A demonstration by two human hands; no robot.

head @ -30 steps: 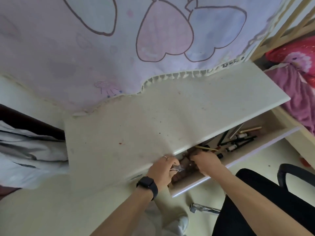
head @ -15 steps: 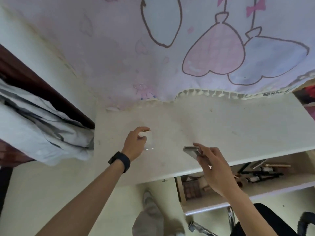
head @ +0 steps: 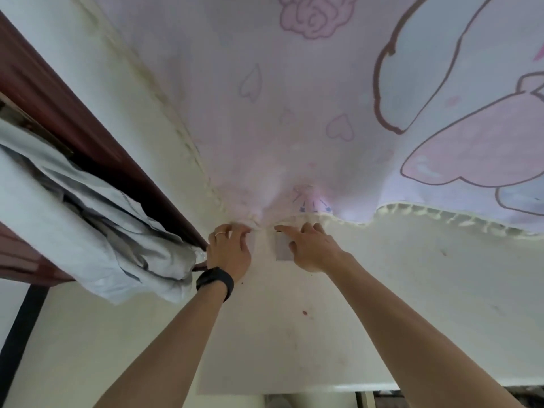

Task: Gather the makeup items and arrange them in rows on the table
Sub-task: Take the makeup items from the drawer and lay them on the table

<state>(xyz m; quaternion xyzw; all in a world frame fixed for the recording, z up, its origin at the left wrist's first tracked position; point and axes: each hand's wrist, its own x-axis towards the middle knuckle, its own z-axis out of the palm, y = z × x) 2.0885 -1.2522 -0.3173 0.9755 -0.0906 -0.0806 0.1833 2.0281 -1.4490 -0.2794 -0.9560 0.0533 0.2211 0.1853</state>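
1. A second ago both hands are down in the drawer. Half a second ago they are carrying one thing each over the bench. Now the left hand (head: 231, 250) and right hand (head: 313, 250) reach side by side to the far back of the bench (head: 412, 290), right at the hem of the cloth (head: 294, 128).
2. The right hand lies spread, its fingers nearly straight, pressing flat on a pale square case (head: 282, 251). The case sits on the bench under its fingers, on the side toward the left hand.
3. The left hand's fingers are bent down at the hem. A small pale item (head: 252, 243) shows just beside its fingertips, in the gap toward the right hand. I cannot tell whether the fingers pinch it or have let go.
4. For the task, this looks like the first two items being set down next to each other, likely the start of a back row. Most of the gathering seems still to do.
5. The drawer (head: 382, 400) is only a dark sliver under the bench's front edge, behind the right forearm, and its contents cannot be made out now. A second ago it holds pencils, brushes and a dark palette.
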